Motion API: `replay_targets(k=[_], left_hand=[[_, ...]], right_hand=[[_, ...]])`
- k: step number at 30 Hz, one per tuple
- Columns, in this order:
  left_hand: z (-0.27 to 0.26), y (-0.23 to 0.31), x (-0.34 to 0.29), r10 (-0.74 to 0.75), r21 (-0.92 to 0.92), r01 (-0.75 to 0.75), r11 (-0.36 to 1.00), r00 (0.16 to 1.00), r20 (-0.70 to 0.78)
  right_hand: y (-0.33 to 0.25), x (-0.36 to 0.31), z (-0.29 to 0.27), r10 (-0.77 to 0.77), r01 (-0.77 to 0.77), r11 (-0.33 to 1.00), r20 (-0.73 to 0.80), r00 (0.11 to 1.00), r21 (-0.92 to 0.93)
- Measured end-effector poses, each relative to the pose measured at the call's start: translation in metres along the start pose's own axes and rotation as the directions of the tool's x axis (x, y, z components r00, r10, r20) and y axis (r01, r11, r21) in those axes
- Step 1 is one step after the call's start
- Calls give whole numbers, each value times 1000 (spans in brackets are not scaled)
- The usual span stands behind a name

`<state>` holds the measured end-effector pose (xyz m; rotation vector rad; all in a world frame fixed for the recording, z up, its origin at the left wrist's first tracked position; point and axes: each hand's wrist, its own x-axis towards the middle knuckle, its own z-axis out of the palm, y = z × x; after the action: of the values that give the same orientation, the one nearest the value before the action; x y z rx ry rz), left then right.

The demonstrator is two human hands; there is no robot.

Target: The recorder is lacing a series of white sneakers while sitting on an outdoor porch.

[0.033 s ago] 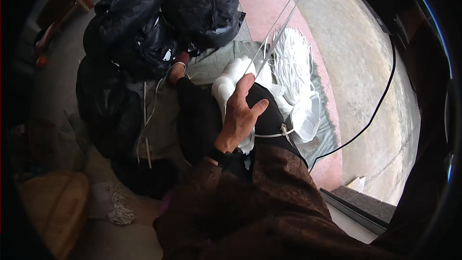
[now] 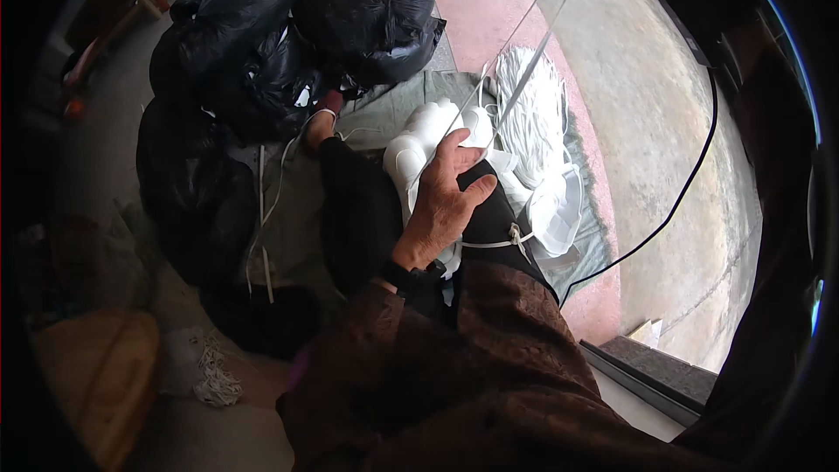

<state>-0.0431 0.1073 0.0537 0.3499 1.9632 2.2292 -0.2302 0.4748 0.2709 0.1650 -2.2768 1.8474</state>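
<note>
My left hand (image 2: 444, 201), a dark band on its wrist, lies over a row of white rounded, cup-shaped pieces (image 2: 406, 162) between my legs. Its thumb stands apart from the fingers, which stretch forward and bend slightly. A thin white cord (image 2: 524, 17) and a flat pale strap (image 2: 533, 70) run taut from beside these fingers out past the top edge. What lies under the palm is hidden. My right hand is out of view. A large bundle of white cords (image 2: 533, 114) lies beyond my right leg, with a white moulded cup (image 2: 557, 210) nearer me.
Stuffed black plastic bags (image 2: 365, 17) stand ahead and to the left. A green-grey cloth (image 2: 371, 109) covers the ground. A black cable (image 2: 690, 183) curves along the right. White cord is tied round my right leg (image 2: 498, 232). A wooden stool top (image 2: 96, 376) sits lower left.
My left hand's fingers have spread a little more and shifted slightly right. The flat strap has moved right, farther from the thin cord.
</note>
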Motion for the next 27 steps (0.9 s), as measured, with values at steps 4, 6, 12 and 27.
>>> replay_targets(k=[4, 6, 12, 27], left_hand=[[-89, 22, -11, -83, -432, 65, 900, 996, -23], [-204, 9, -56, -155, -482, -32, 875, 927, -343], [-387, -28, -224, -86, 462, 814, 352, 520, -850], [-73, -63, -15, -143, 788, 158, 595, 986, -89]], right_hand=[[19, 18, -52, -46, 41, 996, -70, 996, -81], [77, -48, -75, 151, -251, 962, -557, 817, -109], [240, -228, -8, 310, -462, 732, -358, 881, -501], [210, -241, 256, 340, -308, 934, 195, 920, -179]])
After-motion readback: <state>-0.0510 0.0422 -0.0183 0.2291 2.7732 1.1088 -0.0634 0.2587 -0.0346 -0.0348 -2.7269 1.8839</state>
